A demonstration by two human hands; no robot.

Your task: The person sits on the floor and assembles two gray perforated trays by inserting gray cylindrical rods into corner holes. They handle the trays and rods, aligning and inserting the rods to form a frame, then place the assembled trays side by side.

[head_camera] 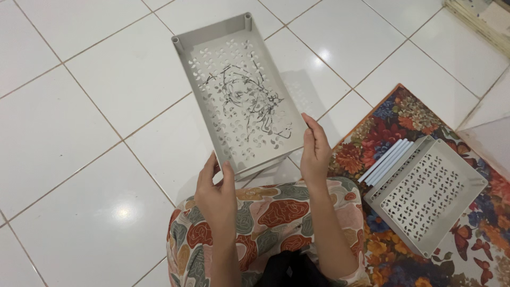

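Note:
I hold a grey perforated plastic tray (210,37) up in front of me, tilted with its far end away. Black scribble marks cover the middle of its floor. My left hand (215,191) grips its near left corner, thumb on the rim. My right hand (314,151) grips the near right edge. The tray has short corner sockets at its far end. My knees in patterned cloth (271,212) are below it.
A second grey perforated tray (457,204) lies on a floral mat (478,250) at the right, with several white tubes (385,161) resting on its left rim. White glossy floor tiles (79,133) surround me. A pale ledge (478,21) sits at the top right.

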